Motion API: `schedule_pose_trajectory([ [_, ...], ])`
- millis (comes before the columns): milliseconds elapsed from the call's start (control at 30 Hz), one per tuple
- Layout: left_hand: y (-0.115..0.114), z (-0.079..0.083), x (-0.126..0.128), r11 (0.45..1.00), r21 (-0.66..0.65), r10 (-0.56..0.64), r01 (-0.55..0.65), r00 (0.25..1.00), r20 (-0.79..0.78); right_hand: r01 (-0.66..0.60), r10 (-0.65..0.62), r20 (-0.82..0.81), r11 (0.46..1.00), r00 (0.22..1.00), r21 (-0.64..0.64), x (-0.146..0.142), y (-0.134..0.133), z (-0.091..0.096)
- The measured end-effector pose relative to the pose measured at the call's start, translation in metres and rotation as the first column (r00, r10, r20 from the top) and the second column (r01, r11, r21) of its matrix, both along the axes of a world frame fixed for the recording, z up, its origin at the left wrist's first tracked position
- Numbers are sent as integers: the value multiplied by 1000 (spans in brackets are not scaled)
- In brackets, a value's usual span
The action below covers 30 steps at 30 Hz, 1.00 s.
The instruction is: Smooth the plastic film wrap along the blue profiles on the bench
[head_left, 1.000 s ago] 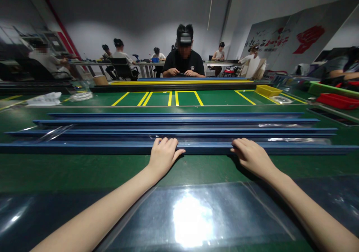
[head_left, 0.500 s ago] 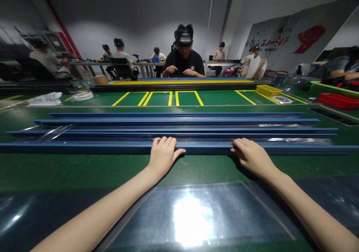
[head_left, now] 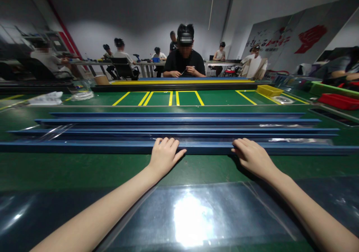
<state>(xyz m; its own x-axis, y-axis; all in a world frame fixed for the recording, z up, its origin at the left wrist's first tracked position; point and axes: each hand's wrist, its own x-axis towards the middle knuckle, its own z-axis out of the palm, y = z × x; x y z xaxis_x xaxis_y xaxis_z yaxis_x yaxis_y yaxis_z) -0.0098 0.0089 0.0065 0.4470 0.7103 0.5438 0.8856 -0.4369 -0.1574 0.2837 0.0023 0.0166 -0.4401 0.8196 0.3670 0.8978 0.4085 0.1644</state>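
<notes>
A long blue rail [head_left: 209, 147] lies crosswise on the green table, nearest to me. My left hand [head_left: 165, 154] grips it left of the middle, fingers curled over its top edge and thumb along the near side. Right of the middle, my right hand [head_left: 251, 154] is bent over the same rail; its fingertips are hidden. Just behind run more blue rails [head_left: 190, 120], parallel to the first, with clear plastic film [head_left: 57, 132] lying across some at the left. Below my forearms a clear plastic sheet [head_left: 230, 211] covers the table and reflects a bright lamp.
Across the table a co-worker [head_left: 183, 61] in black holds a thin object. Yellow and black rails [head_left: 182, 82] lie before that person. At the right are a yellow tray [head_left: 269, 90], a red tray [head_left: 338, 101] and a phone-like dark slab [head_left: 333, 116]. Crumpled white plastic [head_left: 46, 98] lies left.
My hands and the rail have stayed almost in place. Opposite, the co-worker's hands have shifted slightly to the right, and another person shows more clearly behind.
</notes>
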Motion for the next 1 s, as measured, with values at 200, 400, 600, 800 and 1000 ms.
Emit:
schedule_pose_trajectory([
  [200,1,0,0,1000,-12,-9,9,1000,-18,0,0,28,1000,1000,8,-1,0,-2],
  [400,0,1,1,1000,-10,-9,9,1000,-22,4,-5,67,1000,998,19,-1,1,-3],
  [600,1,0,0,1000,-9,-13,13,1000,-16,7,-9,88,1000,996,23,-1,0,-4],
  [800,1,0,0,1000,-6,-9,9,1000,-21,7,-9,80,1000,997,20,-2,0,-3],
  [1000,0,-1,0,1000,-5,-8,8,1000,-20,5,-7,84,1000,996,25,-2,0,-3],
])
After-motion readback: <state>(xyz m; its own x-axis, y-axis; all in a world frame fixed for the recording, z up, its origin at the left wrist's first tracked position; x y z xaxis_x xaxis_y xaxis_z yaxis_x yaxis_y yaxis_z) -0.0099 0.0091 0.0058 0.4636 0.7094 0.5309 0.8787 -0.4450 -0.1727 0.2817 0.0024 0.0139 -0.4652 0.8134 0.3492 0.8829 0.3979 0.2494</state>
